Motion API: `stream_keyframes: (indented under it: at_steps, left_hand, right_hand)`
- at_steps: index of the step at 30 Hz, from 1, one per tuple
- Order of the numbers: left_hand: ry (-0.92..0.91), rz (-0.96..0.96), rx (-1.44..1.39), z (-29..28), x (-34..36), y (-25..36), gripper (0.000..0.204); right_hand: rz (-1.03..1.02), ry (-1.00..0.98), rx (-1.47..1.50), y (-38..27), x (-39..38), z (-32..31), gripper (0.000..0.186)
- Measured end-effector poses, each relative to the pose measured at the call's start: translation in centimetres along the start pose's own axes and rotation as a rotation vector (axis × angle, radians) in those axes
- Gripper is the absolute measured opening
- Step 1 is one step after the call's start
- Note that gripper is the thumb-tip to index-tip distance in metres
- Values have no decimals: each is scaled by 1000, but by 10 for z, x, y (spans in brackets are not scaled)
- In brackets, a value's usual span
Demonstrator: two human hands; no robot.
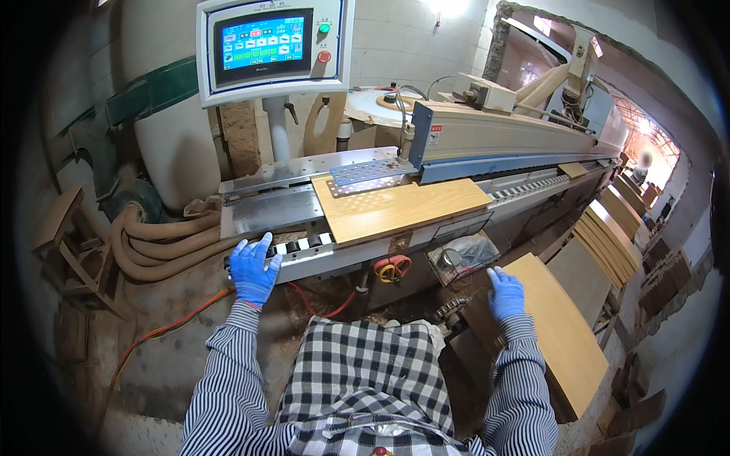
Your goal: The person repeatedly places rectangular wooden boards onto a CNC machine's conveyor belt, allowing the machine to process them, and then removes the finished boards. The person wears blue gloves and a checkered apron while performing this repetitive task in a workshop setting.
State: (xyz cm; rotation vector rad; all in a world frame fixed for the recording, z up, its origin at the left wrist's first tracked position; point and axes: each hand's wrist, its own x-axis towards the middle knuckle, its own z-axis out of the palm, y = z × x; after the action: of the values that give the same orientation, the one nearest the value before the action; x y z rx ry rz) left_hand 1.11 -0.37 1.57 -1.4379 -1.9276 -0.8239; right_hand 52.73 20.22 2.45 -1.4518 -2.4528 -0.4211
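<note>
A light wood board (403,210) lies on the edge-banding machine, partly under a blue perforated plate (361,172). My left hand (252,270), in a blue glove, has its fingers apart at the left end of the front roller track (304,243), just left of the board; whether it touches the track I cannot tell. My right hand (505,292), also blue-gloved, is open beside a pale board (555,327) at the right, below the machine; contact is unclear.
A control screen (261,44) stands behind. Thick hoses (133,247) and a wooden stool (57,228) are left. Stacked boards (604,243) line the right, with a distant person (640,171). A red cable (171,327) crosses the floor. A clear tray (462,254) hangs on the machine.
</note>
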Motion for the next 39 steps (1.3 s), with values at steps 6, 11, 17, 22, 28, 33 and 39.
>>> stream_keyframes:
  at_steps: [6,11,17,22,28,33,39]
  left_hand:
    - [9,4,-3,0,-3,-4,48]
    - [0,-10,6,-2,-3,-2,47]
    - [15,8,0,3,-4,-3,46]
    - [24,1,3,2,-6,-4,45]
    - [37,8,-11,5,-5,-2,44]
    - [25,17,4,1,-6,-4,44]
    - [-35,-2,-21,-4,-6,-4,46]
  right_hand:
    - [-38,-22,107,-8,-9,3,35]
    - [-91,198,323,-62,-78,-48,27]
    - [1014,150,1400,-56,-176,-22,41]
    - [1458,739,1980,20,-213,-15,43]
    - [1260,506,2137,4,-228,-4,37]
    - [1114,499,2364,-38,-243,-37,46]
    - [1153,710,2174,-10,-276,-27,22]
